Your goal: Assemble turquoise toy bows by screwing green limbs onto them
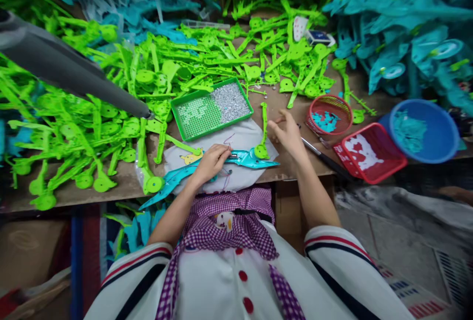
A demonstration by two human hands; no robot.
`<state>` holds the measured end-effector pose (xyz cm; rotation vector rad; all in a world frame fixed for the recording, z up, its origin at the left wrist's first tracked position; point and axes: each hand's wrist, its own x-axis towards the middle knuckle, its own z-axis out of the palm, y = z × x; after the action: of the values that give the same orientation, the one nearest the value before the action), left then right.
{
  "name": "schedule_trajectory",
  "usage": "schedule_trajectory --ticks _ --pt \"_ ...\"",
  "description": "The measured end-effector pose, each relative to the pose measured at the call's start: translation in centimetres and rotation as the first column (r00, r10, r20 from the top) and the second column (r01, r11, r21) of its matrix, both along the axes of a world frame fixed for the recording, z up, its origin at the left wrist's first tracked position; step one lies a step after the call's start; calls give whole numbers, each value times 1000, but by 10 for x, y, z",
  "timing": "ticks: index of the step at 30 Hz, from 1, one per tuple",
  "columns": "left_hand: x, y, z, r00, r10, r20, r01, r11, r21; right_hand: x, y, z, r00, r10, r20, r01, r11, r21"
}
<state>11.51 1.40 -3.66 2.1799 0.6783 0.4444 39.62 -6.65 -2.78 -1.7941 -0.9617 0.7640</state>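
Note:
A long turquoise plastic part [251,158] lies across a pale cloth [240,135] at the table's front edge. My left hand [214,161] is closed over its middle, with the fingertips beside a small metal spring-like piece [235,155]. On the part's right half rests the round end of a lime-green plastic arm [263,130], which points away from me. My right hand [288,135] is raised just right of that green arm, its fingers bent and apart, with nothing visible in them. Beside my right wrist lies a metal rod with a black handle [330,162].
Behind the cloth, a green perforated tray [185,132] holds small silvery pieces. To the right stand a red round basket [347,106], a red square basket [393,170] and a blue bowl [443,133]. Lime-green parts [99,123] and turquoise parts [417,29] are heaped around. A grey pole [84,71] slants in.

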Motion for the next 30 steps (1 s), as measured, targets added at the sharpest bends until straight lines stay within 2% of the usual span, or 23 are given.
schedule_trajectory --ticks 1,3,5,7,11,13,17,21,26,28,30 --pt "0 0 0 1000 1 3 -1 1000 -4 -5 -9 6 994 39 103 -42 999 25" --pt "0 -1 0 1000 1 15 0 1000 -7 -13 -27 14 937 246 246 -251 968 -13" --pt "0 -1 0 1000 0 29 0 1000 -6 -19 -38 15 838 459 293 -448 887 -109" --pt "0 -1 -1 999 2 37 -2 1000 -7 -23 -42 12 786 543 295 -524 839 -146" --pt "0 0 -2 999 -2 32 2 1000 -16 -25 -34 6 817 477 323 -483 873 -67" --pt "0 -1 -2 1000 7 24 -6 1000 -20 -26 -29 8 804 472 361 -481 874 -71" --pt "0 -1 -2 1000 19 21 -18 999 -32 -30 -29 12 733 551 398 -552 825 -126" --pt "1 -2 0 1000 8 20 -8 999 -32 -30 -37 8 670 657 346 -634 749 -194" --pt "0 0 1 1000 -5 20 5 1000 -25 -25 -40 0 669 686 287 -648 727 -225" --pt "-1 0 2 1000 -2 24 3 1000 -15 -28 -43 7 688 665 292 -638 745 -193" --pt "-2 -4 7 1000 -2 31 1 1000 14 -38 -47 20 763 567 311 -566 818 -104"
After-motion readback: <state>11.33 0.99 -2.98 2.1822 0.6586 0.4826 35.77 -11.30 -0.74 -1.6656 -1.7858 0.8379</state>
